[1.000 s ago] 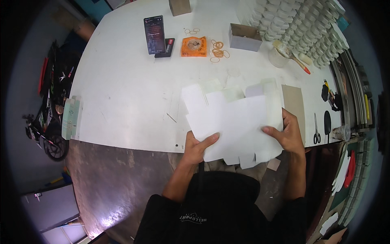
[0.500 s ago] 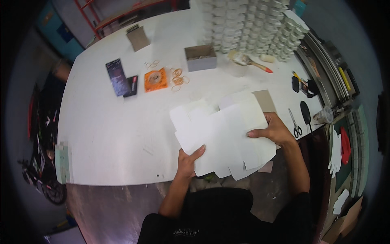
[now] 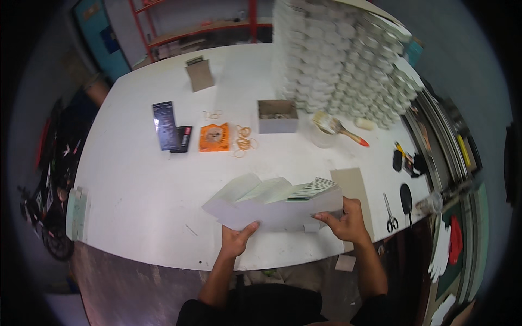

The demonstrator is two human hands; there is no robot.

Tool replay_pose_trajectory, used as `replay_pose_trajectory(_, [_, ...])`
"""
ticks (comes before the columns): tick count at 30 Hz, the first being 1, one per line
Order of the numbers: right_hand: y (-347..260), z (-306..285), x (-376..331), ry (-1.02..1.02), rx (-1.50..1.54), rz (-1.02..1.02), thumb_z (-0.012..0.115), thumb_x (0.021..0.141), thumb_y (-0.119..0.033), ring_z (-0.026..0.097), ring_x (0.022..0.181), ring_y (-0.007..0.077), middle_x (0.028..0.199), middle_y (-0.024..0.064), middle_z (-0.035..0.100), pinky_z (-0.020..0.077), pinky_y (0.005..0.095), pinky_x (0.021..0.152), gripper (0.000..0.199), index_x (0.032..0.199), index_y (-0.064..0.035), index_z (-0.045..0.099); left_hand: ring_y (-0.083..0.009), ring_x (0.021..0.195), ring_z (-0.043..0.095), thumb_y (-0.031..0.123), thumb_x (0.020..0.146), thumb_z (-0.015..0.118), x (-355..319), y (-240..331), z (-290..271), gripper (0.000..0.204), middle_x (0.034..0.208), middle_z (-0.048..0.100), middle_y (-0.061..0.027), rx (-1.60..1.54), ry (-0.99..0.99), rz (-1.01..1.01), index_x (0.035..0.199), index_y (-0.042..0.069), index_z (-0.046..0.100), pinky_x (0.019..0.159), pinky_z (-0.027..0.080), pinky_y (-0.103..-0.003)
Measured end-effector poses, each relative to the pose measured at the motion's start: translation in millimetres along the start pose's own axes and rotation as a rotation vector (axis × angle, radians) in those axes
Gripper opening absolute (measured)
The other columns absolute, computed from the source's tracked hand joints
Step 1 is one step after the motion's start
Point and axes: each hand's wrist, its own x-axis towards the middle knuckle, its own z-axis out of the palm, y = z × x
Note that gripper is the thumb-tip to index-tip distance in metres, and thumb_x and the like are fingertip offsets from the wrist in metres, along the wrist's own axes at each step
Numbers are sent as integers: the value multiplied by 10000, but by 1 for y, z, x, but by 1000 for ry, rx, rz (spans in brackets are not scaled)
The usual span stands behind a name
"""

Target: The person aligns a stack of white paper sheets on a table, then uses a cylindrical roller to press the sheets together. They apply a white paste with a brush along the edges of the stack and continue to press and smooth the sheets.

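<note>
Clearly, both hands were clamped on one stack of pale die-cut sheets (image 3: 272, 213), set well apart along it. The left hand (image 3: 237, 239) gripped its near edge toward the left, thumb on the face; the other fingers were mostly hidden by the sheets. The right hand (image 3: 345, 221) held the right end, thumb lying across the face and the remaining fingers largely out of sight behind. The stack was tilted above the near part of the white table (image 3: 136, 217), its upper edges fanned at the right; whether its underside touched the tabletop could not be told. It also blocked some of the tabletop beyond.

A tan board (image 3: 352, 182) lay beside it, partly covered by the right hand and forearm. Farther back, the phone (image 3: 164, 126) overlapped a dark box (image 3: 185, 139), hiding some of it, and the grey box (image 3: 278, 125) had contents too dim to identify. The tall piles of white pieces (image 3: 337, 60) ran off the top edge, and the bike (image 3: 51, 223) at far left sank into blur and shadow.
</note>
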Motion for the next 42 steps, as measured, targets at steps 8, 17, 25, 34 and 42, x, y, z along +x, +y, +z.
replay_pose_trajectory(8, [17,60,5,-57,125,-41,782,843,-22,760,987,242,1056,174,788,576,359,894,335,1163,58,726,-228,1124,668,-14,889,763,-33,0,-41,460,1194,714,-139,-12,153,82,1323,-39,613,1012,518,-385])
replay_pose_trajectory(17, [40,131,6,-45,162,-139,876,703,-162,739,1001,290,1075,180,750,565,378,928,568,1182,33,641,-298,1354,525,108,827,743,-40,-77,-35,753,1389,575,-150,-381,181,154,1505,1,434,1138,419,-447])
replay_pose_trajectory(25, [2,136,-13,111,81,28,791,757,-108,637,1210,331,1277,244,661,472,420,1066,619,1307,77,574,-271,1430,437,133,917,639,-33,-46,-23,695,1521,490,-161,-480,257,301,1536,-45,379,1212,294,-433])
replay_pose_trajectory(34, [-7,142,-7,221,-79,-22,666,888,-46,646,1104,311,1162,233,652,497,414,987,455,1309,67,538,-244,1352,508,45,933,672,-28,-50,-11,620,1424,551,-143,-296,358,160,1491,-56,421,1168,360,-413])
replay_pose_trajectory(42, [2,133,-13,176,24,-30,669,830,-17,669,980,254,1042,179,672,526,377,895,402,1209,37,547,-232,1225,596,11,890,757,-29,-59,-7,530,1290,629,-127,-438,354,163,1369,-29,533,1085,449,-394])
